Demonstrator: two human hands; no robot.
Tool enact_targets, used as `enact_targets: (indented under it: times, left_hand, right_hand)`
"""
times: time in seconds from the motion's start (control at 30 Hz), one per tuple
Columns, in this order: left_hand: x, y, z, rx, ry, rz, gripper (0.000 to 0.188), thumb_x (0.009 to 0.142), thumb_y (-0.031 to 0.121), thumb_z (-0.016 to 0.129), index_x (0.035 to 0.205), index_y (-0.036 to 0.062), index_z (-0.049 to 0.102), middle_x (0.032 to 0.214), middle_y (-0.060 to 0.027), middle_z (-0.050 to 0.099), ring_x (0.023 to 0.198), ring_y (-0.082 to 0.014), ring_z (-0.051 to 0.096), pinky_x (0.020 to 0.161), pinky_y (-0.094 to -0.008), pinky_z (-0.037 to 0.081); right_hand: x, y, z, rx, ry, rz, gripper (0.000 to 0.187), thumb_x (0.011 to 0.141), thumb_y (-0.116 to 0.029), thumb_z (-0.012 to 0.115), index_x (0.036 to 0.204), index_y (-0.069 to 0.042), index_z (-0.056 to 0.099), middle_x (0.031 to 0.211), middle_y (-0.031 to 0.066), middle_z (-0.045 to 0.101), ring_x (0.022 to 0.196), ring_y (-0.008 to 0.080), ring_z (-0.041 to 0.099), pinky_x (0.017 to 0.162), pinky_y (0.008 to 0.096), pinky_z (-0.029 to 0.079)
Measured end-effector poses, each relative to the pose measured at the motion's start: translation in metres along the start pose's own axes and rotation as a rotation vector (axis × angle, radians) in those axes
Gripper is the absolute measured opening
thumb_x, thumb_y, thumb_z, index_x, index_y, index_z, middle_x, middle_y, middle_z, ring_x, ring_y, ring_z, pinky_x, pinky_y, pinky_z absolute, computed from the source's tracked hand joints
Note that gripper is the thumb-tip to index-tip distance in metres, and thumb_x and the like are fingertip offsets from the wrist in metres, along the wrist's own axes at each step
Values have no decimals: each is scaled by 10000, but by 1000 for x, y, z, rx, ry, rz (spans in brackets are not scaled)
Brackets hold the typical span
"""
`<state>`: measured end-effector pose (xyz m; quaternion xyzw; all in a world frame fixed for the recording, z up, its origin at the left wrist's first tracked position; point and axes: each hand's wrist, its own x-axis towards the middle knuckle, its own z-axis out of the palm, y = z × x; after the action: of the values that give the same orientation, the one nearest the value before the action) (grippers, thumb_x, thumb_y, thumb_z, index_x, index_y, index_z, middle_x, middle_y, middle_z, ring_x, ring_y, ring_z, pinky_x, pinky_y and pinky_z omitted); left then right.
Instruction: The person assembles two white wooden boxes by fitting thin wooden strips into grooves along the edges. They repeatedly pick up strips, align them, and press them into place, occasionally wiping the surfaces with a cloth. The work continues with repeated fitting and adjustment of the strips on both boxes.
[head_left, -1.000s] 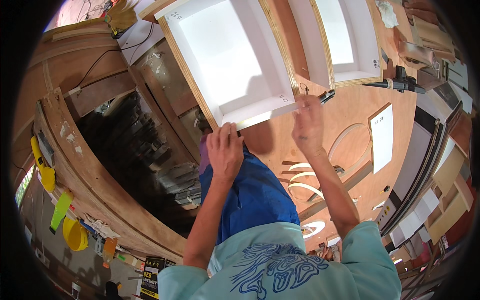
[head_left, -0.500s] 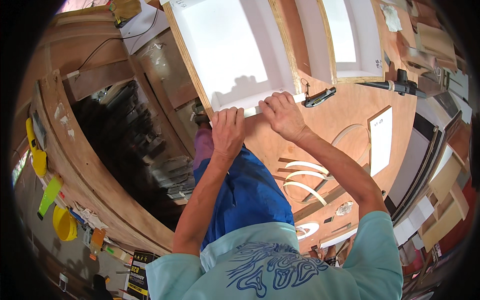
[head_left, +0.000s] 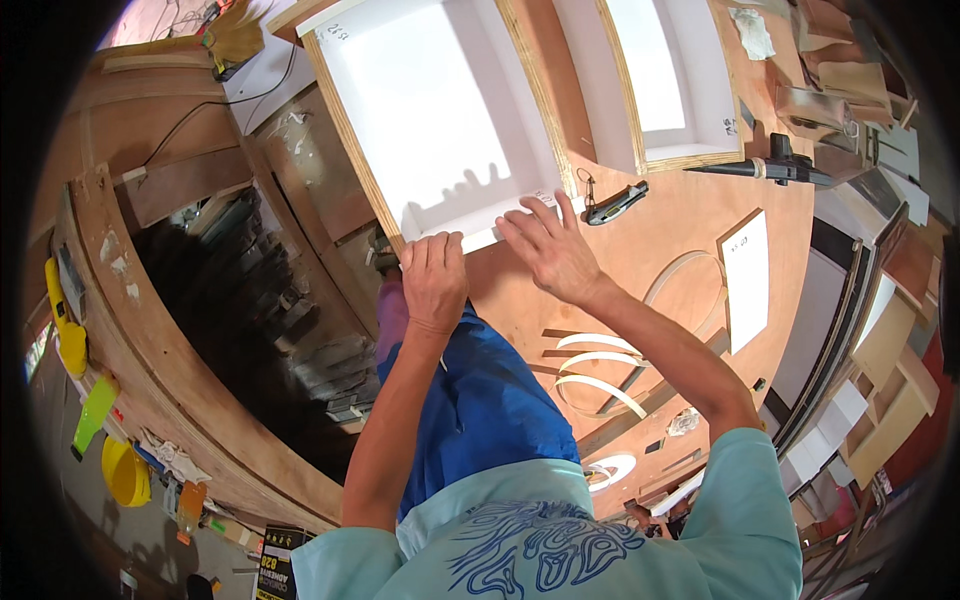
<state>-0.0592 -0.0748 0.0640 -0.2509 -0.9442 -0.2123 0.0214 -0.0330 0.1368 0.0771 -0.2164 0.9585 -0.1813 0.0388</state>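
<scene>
A shallow white-lined drawer box [head_left: 392, 222] with bare plywood edges lies in front of me, its near rim faced with a white strip [head_left: 482, 239]. My left hand [head_left: 434, 285] is closed over this rim at the near left corner, fingers curled across the top. Farther right along the same rim is my right hand [head_left: 553, 258], its fingers stretched and apart, the tips at or just over the edge; contact is hard to judge. A dark utility knife [head_left: 616, 203] lies just right of the box's near right corner.
Beside the box stands a second white-lined box [head_left: 690, 160], with a black pointed tool [head_left: 778, 168] near it. Thin curved strips [head_left: 600, 378] and a white panel [head_left: 744, 282] lie on the plywood bench [head_left: 640, 260]. Left of me is a dark recess [head_left: 240, 310] holding offcuts.
The fingers of my right hand have loosened from the rim and spread. My left hand stays on the corner. The whole view has shifted slightly.
</scene>
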Motion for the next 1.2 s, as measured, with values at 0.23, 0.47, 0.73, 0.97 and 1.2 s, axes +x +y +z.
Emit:
enact_targets:
  times: [0.23, 0.47, 0.73, 0.97, 1.2]
  left_hand:
    - [24, 26, -34, -36, -188, -175, 569, 720, 218, 742, 1233, 32, 579, 1192, -136, 519, 1083, -292, 514, 954, -502, 353]
    - [30, 69, 30, -26, -174, -35, 480, 781, 204, 680, 1219, 26, 591, 1231, -131, 537, 1216, -340, 434, 983, -572, 321]
    - [29, 76, 36, -66, -299, -91, 520, 823, 186, 653, 1294, 4, 530, 1375, -182, 491, 1390, -391, 284, 1092, -631, 197]
    - [15, 74, 20, -198, -226, -6, 430, 824, 138, 625, 1212, -37, 562, 1479, -222, 344, 1355, -402, 335, 1087, -557, 296]
    - [25, 114, 31, -242, -304, 175, 211, 832, 105, 555, 993, -28, 583, 1405, -233, 421, 1294, -368, 408, 1093, -505, 318]
  right_hand:
    - [-34, 26, -24, -27, 175, 328, 557, 724, -82, 684, 1261, -128, 546, 1371, 189, 381, 1282, 439, 311, 1002, 642, 270]
    - [-15, 38, -4, -79, 111, 221, 470, 682, -111, 715, 1145, -123, 633, 1426, 186, 356, 1336, 437, 272, 1033, 651, 250]
    - [-21, 29, -11, -54, 97, 320, 460, 762, -63, 672, 1214, -94, 594, 1486, 210, 310, 1349, 471, 255, 1015, 646, 272]
    - [-42, 31, 0, 581, 476, 845, 349, 847, 108, 481, 1178, 23, 555, 1241, 182, 489, 1093, 297, 536, 899, 340, 458]
    - [-46, 22, 6, 372, 524, 743, 308, 837, 127, 442, 1076, -14, 576, 1066, 123, 576, 991, 281, 541, 840, 366, 458]
